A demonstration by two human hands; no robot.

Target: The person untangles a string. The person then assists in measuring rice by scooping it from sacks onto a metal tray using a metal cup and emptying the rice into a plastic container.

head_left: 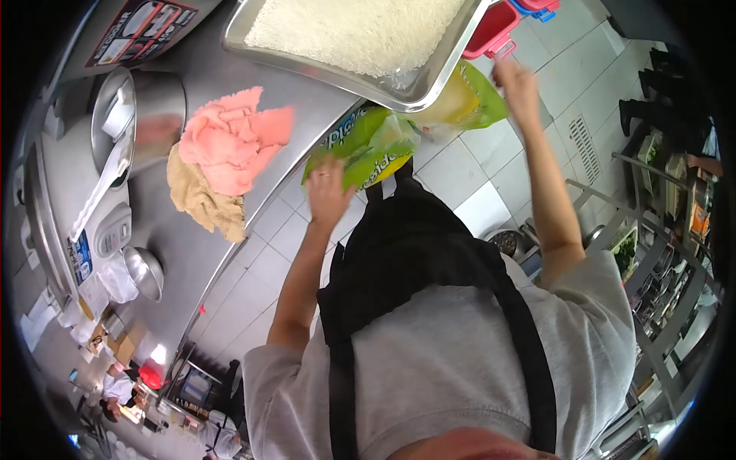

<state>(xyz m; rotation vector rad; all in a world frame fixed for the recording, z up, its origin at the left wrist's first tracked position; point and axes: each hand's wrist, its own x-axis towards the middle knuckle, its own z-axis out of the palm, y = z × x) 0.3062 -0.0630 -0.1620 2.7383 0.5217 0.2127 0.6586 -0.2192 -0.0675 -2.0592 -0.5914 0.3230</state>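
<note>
A green-and-yellow printed plastic bag [376, 146] hangs at the table's edge, partly under a metal tray [418, 106] of white rice grains [353, 34]. My left hand [330, 192] grips the bag's left end, its fingers over the printed side and a ring on one finger. Beyond the bag's right end, my right hand [515, 84] is raised with curled fingers, slightly blurred. Whatever it may hold does not show. It is close to a red plastic container [491, 32].
Pink cloth [234, 142] and tan cloth [203, 192] lie on the steel table [188, 268]. Left of them are a metal pot [157, 115], a scale [111, 230] and a metal bowl [144, 274]. Metal racks [652, 184] stand at right; other people [119, 387] work farther off.
</note>
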